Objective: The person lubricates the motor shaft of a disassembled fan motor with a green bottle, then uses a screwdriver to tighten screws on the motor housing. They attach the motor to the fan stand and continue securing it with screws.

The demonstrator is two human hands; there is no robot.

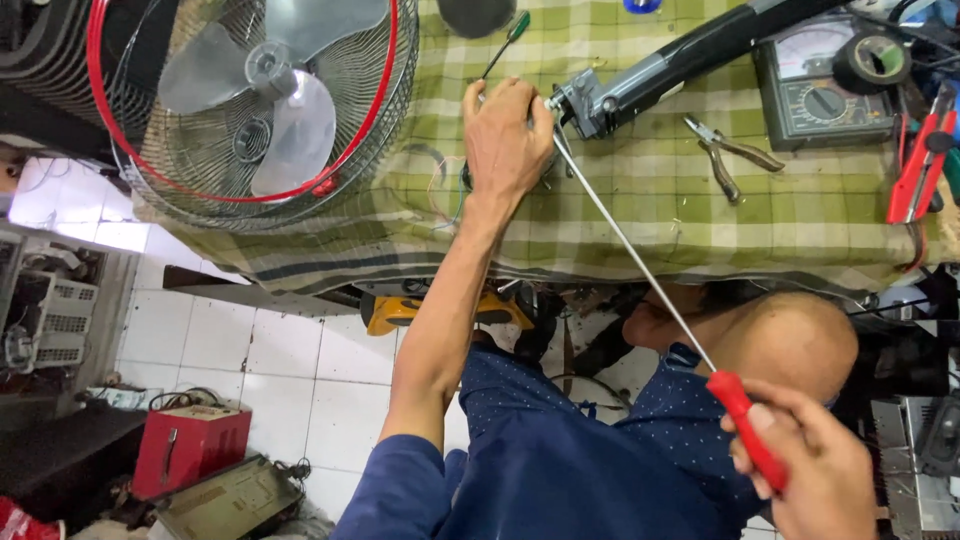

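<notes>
Two hands in view: left hand (507, 135), right hand (815, 470).

Screwdrivers, two: one long red-handled screwdriver (745, 425), one small green-handled screwdriver (505, 42).

Fans, one: wire-guard fan (255, 105) with red rim; three translucent blades countable.

Pliers, one pair: bare metal pliers (725, 150).

Meters, one: analogue multimeter (822, 92).

Tape rolls, one: black tape roll (872, 60).

Grey motor housings, one: long grey unit (665, 70).

Red-handled tools at the right edge, one: red tool (918, 170), kind unclear.

Checked cloths over the table, one: green checked cloth (620, 215).

On the floor, one red box (190, 445).
</notes>
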